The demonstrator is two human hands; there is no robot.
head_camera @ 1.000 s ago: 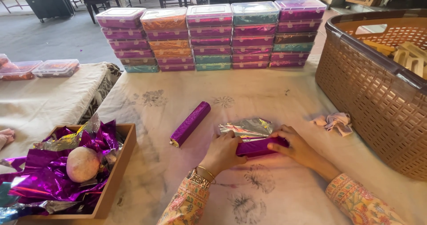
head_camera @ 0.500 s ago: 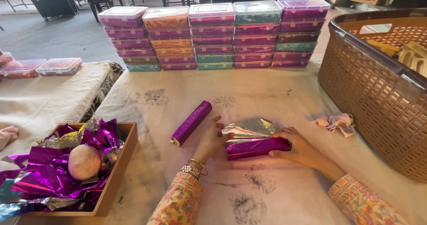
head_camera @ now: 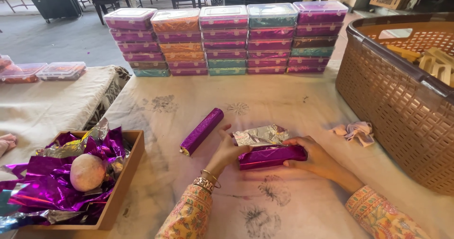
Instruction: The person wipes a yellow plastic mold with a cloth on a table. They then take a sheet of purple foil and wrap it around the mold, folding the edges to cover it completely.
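Observation:
A long block half wrapped in shiny purple foil (head_camera: 270,156) lies on the white patterned tablecloth (head_camera: 265,102), with a loose silver flap of foil (head_camera: 261,136) sticking up behind it. My right hand (head_camera: 316,157) grips its right end. My left hand (head_camera: 228,149) presses against its left end, fingers spread. A finished purple-foil roll (head_camera: 202,130) lies diagonally just left of my left hand, apart from it.
A wooden tray (head_camera: 124,182) at the front left holds crumpled purple foil (head_camera: 45,184) and a pale round ball (head_camera: 87,172). Stacks of coloured lidded boxes (head_camera: 227,38) line the back. A brown plastic basket (head_camera: 392,97) stands at right, a crumpled cloth (head_camera: 354,131) beside it.
My left hand slid off the top of the block to its left end, fingers opening. The silver foil flap now shows more behind the block.

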